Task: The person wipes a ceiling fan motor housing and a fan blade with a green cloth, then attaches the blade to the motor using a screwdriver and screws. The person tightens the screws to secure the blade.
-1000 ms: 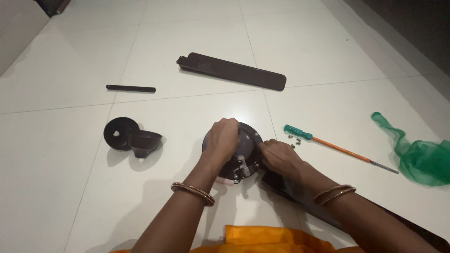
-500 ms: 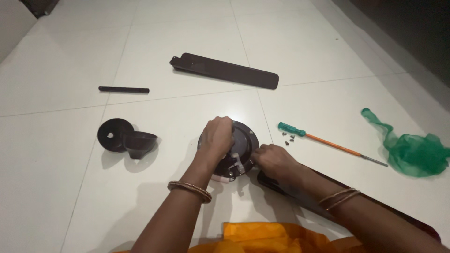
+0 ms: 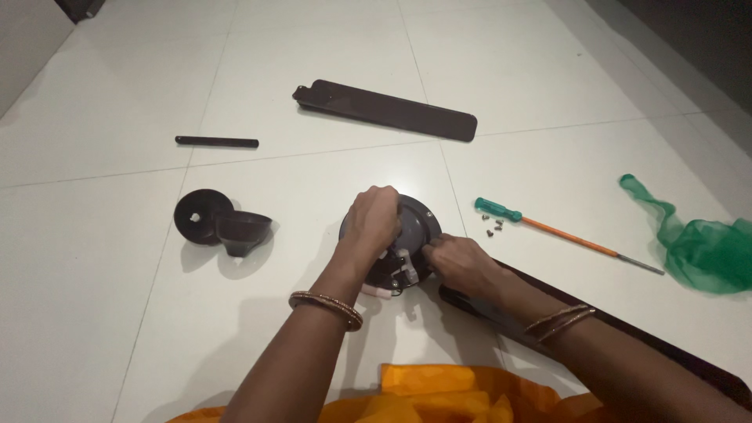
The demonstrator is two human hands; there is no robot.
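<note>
Little is being changed since the earlier frame: the left hand point(image 3: 374, 219) is still being pressed over the round dark-brown metal fan motor housing point(image 3: 413, 235) on the white tiled floor point(image 3: 94, 313), fingers curled on its top. At the housing's right edge, the right hand point(image 3: 458, 262) is being kept with fingertips pinched together; what is pinched cannot be told. Right of the housing, a green-handled screwdriver point(image 3: 540, 229) is lying beside small screws point(image 3: 493, 227).

Single head-worn view looks steeply down, close above the floor point(image 3: 548, 102).
</note>
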